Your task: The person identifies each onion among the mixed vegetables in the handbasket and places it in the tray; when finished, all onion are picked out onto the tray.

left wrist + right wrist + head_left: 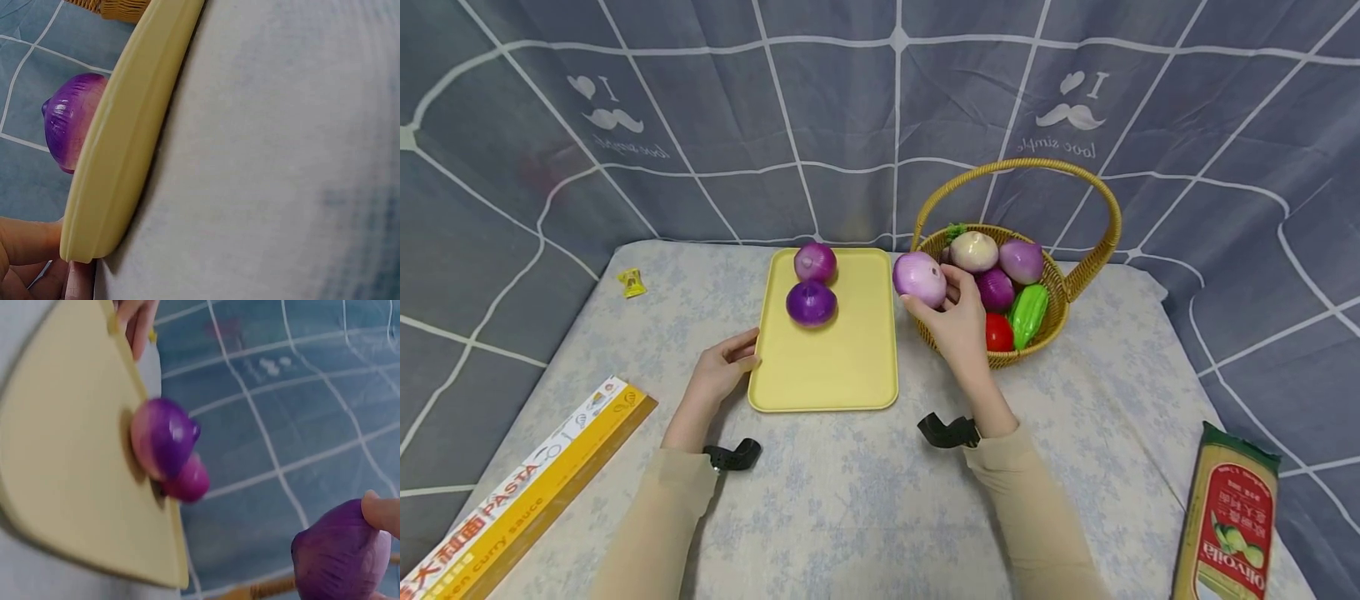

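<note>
My right hand [961, 321] holds a pale purple onion [919, 280] between thumb and fingers, in the air between the tray and the basket's left rim. In the right wrist view this onion [340, 556] shows a darker purple side. My left hand [721, 367] pinches the left edge of a yellow tray [827, 375]; in the left wrist view the thumb [31, 240] lies against its rim and the fingers reach below. Two more onions sit on the tray: a dark purple one [811, 303] and, just behind it, a magenta one [815, 262].
A wicker basket [1056, 321] with a tall handle holds a white round vegetable [973, 252], purple onions [1021, 262], a tomato [998, 333] and a green bumpy vegetable [1028, 317]. A pasta box [535, 492] lies left, a small yellow packet [632, 282] behind it, an Olivoilà bag [1228, 517] right.
</note>
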`<state>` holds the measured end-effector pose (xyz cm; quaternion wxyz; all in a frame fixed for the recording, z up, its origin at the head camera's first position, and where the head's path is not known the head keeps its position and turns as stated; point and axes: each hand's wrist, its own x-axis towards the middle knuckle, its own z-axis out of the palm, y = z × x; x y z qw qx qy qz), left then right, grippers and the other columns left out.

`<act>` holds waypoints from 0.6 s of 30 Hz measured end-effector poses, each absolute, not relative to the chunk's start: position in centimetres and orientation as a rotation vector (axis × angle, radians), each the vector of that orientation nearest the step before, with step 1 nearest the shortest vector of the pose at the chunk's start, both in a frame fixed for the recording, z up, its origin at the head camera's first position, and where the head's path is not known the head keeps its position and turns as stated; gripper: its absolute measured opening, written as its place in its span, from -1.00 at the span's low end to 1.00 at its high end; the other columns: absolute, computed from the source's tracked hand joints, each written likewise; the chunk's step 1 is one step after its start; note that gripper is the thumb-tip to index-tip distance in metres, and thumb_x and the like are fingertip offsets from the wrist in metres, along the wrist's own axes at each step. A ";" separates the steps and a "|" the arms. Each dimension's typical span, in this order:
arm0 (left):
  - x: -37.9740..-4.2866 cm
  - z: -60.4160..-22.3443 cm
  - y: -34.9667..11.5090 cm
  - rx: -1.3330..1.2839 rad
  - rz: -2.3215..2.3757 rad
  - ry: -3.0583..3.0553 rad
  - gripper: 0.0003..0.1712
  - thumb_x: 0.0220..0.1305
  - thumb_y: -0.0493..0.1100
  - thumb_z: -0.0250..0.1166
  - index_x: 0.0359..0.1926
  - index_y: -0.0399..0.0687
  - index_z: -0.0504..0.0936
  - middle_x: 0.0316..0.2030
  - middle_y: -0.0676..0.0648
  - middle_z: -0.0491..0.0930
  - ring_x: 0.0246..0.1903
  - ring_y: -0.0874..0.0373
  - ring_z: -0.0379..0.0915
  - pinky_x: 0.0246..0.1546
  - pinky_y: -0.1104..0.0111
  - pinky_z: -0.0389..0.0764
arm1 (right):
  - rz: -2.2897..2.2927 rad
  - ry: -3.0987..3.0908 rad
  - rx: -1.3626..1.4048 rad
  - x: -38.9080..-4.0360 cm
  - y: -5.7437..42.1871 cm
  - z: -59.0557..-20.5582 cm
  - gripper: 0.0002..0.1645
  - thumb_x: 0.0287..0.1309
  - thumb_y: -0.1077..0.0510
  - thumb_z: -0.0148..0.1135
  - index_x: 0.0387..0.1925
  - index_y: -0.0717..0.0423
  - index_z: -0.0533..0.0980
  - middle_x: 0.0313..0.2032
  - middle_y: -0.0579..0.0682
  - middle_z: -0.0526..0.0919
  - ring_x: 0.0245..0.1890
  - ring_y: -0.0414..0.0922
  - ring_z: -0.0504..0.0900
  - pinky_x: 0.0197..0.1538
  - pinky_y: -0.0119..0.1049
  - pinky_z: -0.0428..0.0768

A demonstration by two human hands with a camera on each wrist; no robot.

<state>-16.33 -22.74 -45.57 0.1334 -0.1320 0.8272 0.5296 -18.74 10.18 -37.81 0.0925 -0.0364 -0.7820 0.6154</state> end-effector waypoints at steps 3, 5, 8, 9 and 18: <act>-16.3 -45.5 -22.8 -0.380 1.554 2.382 -0.37 0.47 -0.25 0.10 0.50 0.02 0.22 0.35 -0.25 0.38 0.34 -0.10 0.30 0.31 0.14 0.43 | 1.829 -2.349 -0.042 -18.0 9.1 -37.8 -0.14 -0.05 0.12 0.55 0.26 0.23 0.35 0.20 0.15 0.45 0.17 0.01 0.52 0.29 -0.13 0.53; -16.3 -45.5 -22.9 -0.377 1.564 2.372 -0.37 0.47 -0.25 0.10 0.50 0.03 0.20 0.35 -0.25 0.37 0.34 -0.10 0.30 0.32 0.14 0.43 | 1.818 -2.394 0.015 -17.5 8.2 -38.0 -0.14 -0.06 0.11 0.57 0.26 0.22 0.36 0.19 0.15 0.45 0.18 0.01 0.51 0.29 -0.13 0.52; -16.3 -45.6 -22.9 -0.380 1.580 2.357 -0.36 0.47 -0.24 0.10 0.51 0.03 0.20 0.35 -0.25 0.36 0.34 -0.10 0.29 0.32 0.14 0.42 | 1.779 -2.473 0.110 -16.8 6.8 -38.7 -0.13 -0.10 0.09 0.60 0.24 0.22 0.39 0.17 0.14 0.46 0.19 0.02 0.51 0.28 -0.16 0.53; -16.2 -45.6 -22.9 -0.380 1.582 2.355 -0.36 0.47 -0.24 0.10 0.51 0.03 0.19 0.35 -0.25 0.36 0.34 -0.10 0.29 0.32 0.14 0.42 | 1.774 -2.492 0.143 -16.6 6.3 -38.9 -0.13 -0.12 0.09 0.60 0.23 0.22 0.39 0.16 0.14 0.47 0.19 0.03 0.51 0.28 -0.17 0.53; -16.3 -45.7 -22.9 -0.361 1.576 2.362 -0.37 0.48 -0.25 0.09 0.50 0.02 0.20 0.34 -0.25 0.37 0.33 -0.10 0.30 0.31 0.15 0.43 | 1.696 -2.644 0.338 -15.3 2.8 -42.0 -0.16 -0.14 0.07 0.61 0.19 0.16 0.43 0.14 0.10 0.49 0.15 0.00 0.52 0.19 -0.17 0.58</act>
